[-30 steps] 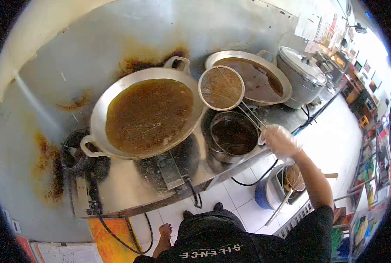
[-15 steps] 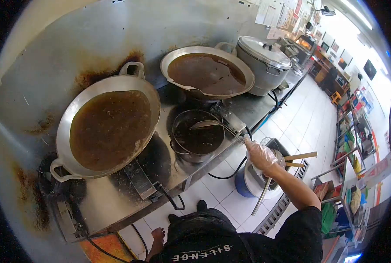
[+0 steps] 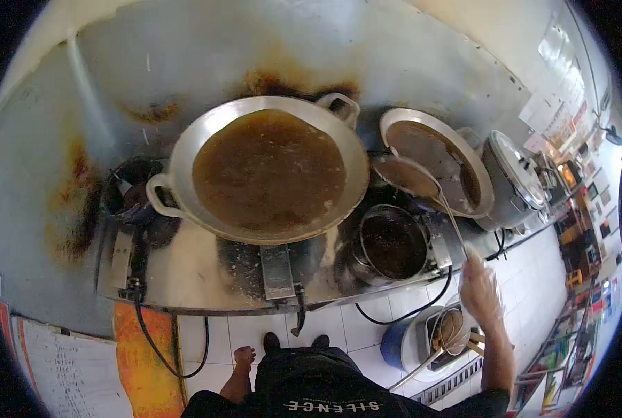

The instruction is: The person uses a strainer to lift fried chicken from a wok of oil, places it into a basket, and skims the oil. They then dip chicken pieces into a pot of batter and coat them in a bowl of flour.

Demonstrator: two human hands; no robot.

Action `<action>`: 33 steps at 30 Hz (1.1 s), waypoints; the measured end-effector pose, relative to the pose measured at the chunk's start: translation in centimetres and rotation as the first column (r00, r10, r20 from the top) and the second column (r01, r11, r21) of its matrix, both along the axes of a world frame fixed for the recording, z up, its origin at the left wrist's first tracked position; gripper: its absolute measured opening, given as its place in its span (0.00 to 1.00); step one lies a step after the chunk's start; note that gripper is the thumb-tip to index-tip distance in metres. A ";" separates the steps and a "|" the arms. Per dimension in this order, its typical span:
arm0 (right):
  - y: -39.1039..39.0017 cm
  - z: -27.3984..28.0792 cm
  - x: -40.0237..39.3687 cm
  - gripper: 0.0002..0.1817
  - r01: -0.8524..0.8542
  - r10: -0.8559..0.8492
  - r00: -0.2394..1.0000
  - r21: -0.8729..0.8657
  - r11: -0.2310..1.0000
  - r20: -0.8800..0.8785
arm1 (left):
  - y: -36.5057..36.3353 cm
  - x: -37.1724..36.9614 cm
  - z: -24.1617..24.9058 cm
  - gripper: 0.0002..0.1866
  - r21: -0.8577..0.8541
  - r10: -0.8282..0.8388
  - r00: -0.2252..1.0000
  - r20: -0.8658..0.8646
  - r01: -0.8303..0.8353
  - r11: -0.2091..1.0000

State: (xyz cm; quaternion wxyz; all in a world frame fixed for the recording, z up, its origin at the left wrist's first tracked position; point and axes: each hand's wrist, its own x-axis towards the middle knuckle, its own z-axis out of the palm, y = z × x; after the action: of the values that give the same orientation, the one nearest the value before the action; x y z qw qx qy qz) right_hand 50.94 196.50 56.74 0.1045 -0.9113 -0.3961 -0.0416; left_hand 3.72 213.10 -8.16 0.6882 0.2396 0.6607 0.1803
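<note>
My right hand point(image 3: 481, 294), in a clear plastic glove and blurred by motion, is closed round the thin handle of a long-handled skimmer point(image 3: 407, 175). The skimmer's wide round head is up between the two woks, overlapping the near rim of the right wok point(image 3: 479, 167), which holds brown liquid. Below it, a smaller dark pot point(image 3: 393, 244) contains dark liquid. The big wok point(image 3: 179, 174) of brown liquid stands to the left of the skimmer. My left hand point(image 3: 243, 357) hangs low beside my body, its fingers loosely bent, with nothing seen in it.
A lidded steel pot point(image 3: 509, 181) stands beyond the right wok. On the floor is a blue-and-white bucket point(image 3: 405, 341) with utensils in it. Black hoses point(image 3: 433, 306) hang below the stove's front edge. A stained metal wall point(image 3: 206, 56) rises behind.
The skimmer has come up out of the small pot, toward the right wok's rim. My view has swung left, so the stove appears further right. The left hand stays low.
</note>
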 end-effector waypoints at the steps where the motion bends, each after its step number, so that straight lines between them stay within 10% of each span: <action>1: 2.5 0.9 0.0 0.22 -0.063 0.062 0.993 -0.002 0.998 0.103 | -0.3 -0.6 -0.3 0.11 -0.033 0.044 0.997 0.055 -0.043 0.999; 7: 22.3 0.0 5.1 0.09 -0.232 0.243 0.963 -0.093 0.968 0.119 | -2.7 -4.9 -1.9 0.10 -0.024 0.013 0.996 0.087 -0.011 1.000; 9: 28.6 -1.7 9.0 0.11 -0.370 0.507 0.847 -0.508 0.778 0.160 | -4.3 -8.4 -6.3 0.13 0.447 -0.382 0.846 -0.372 0.524 0.725; 11: 32.2 -1.8 9.1 0.10 -0.404 0.531 0.845 -0.576 0.710 0.062 | -5.2 -10.5 -6.0 0.15 0.477 -0.364 0.520 -0.773 0.854 0.206; 12: 33.6 -2.1 8.7 0.10 -0.424 0.541 0.841 -0.611 0.668 0.007 | -6.8 -9.6 -4.1 0.11 0.226 -0.544 0.416 -0.729 0.896 0.383; 13: 34.8 -2.1 8.3 0.10 -0.479 0.666 0.745 -0.723 0.498 -0.036 | -7.6 -9.8 -3.2 0.11 0.343 -0.398 0.854 -0.334 0.504 0.793; 14: 35.6 -2.0 7.9 0.10 -0.500 0.767 0.633 -0.810 0.306 -0.101 | -8.6 -10.0 -2.6 0.10 0.193 0.010 0.995 0.096 -0.028 0.981; 15: 36.1 -3.4 8.8 0.11 -0.534 0.736 0.659 -0.785 0.314 -0.154 | -9.8 -10.4 -2.0 0.10 -0.156 0.500 0.775 0.386 -0.479 0.864; 16: 36.7 -4.8 9.5 0.12 -0.565 0.701 0.682 -0.758 0.325 -0.207 | -10.5 -9.8 -0.5 0.10 0.185 -0.035 0.991 -0.128 0.058 0.981; 17: 37.2 -6.2 10.3 0.13 -0.593 0.664 0.701 -0.731 0.339 -0.260 | -10.4 -10.1 -0.2 0.10 0.205 -0.151 0.949 -0.275 0.212 0.956; 20: 37.5 -8.0 10.6 0.15 -0.699 0.750 0.570 -0.678 0.226 -0.337 | -12.0 -11.0 -1.2 0.09 0.068 0.021 0.986 -0.168 -0.010 0.998; 23: 34.9 -1.4 0.2 0.16 -0.611 0.330 0.788 -0.593 0.524 -0.520 | -11.4 -10.5 -1.2 0.10 -0.073 0.267 0.962 -0.063 -0.272 0.960; 26: 33.5 -2.9 0.2 0.14 -0.710 0.272 0.621 -0.381 0.592 -0.735 | -9.4 -9.6 -1.3 0.11 -0.116 0.413 0.910 -0.026 -0.413 0.903; 28: 33.1 -0.8 -3.1 0.15 -0.515 -0.076 0.538 -0.399 0.758 -0.840 | -7.3 -8.6 -1.0 0.12 -0.126 0.505 0.863 -0.010 -0.502 0.856; 33: 31.2 1.4 -6.8 0.13 -0.477 -0.130 0.364 -0.305 0.824 -0.922 | -2.5 -7.9 1.3 0.14 -0.006 0.446 0.894 0.045 -0.446 0.895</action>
State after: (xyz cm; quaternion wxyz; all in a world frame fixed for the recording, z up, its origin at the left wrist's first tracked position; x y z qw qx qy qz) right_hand 44.09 227.75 58.15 0.0548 -0.7173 -0.3637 0.5918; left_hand -4.22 210.61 -6.89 0.6426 0.0792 0.6820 0.3401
